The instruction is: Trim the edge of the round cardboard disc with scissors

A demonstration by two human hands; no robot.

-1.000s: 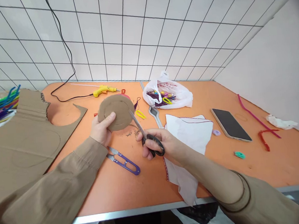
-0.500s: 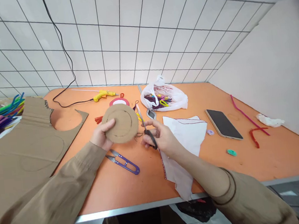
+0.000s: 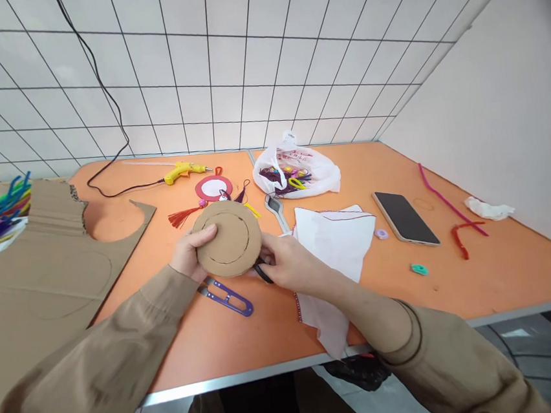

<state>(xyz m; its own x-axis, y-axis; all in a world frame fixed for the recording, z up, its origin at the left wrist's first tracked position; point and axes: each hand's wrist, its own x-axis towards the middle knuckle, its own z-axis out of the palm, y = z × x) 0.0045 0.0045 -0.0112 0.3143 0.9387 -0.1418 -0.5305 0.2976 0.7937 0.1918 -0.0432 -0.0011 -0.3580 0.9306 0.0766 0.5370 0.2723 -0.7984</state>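
Note:
A round cardboard disc (image 3: pixel 228 239) with a smaller circle marked inside its edge is pinched by my left hand (image 3: pixel 191 250), thumb on top. At the disc's right edge, my right hand (image 3: pixel 281 261) is closed on a pair of scissors (image 3: pixel 263 272). Only part of the black handle shows; the blades are hidden behind the disc. Below the disc, purple thread snips (image 3: pixel 228 298) lie on the table. Just beyond it are a red-rimmed round ornament (image 3: pixel 213 188) and a red tassel (image 3: pixel 183 216).
Cut cardboard (image 3: pixel 52 267) and pipe cleaners (image 3: pixel 1 216) cover the left side. A yellow glue gun (image 3: pixel 185 170) and a white plastic bag (image 3: pixel 318 170) stand at the back. White cloth (image 3: pixel 330 240), a phone (image 3: pixel 406 218) and a green clip-like piece (image 3: pixel 418 269) lie rightward.
My right hand has brought the scissors to the disc, and the blades have gone from sight behind it. The disc sits slightly lower, and the view has shifted a little.

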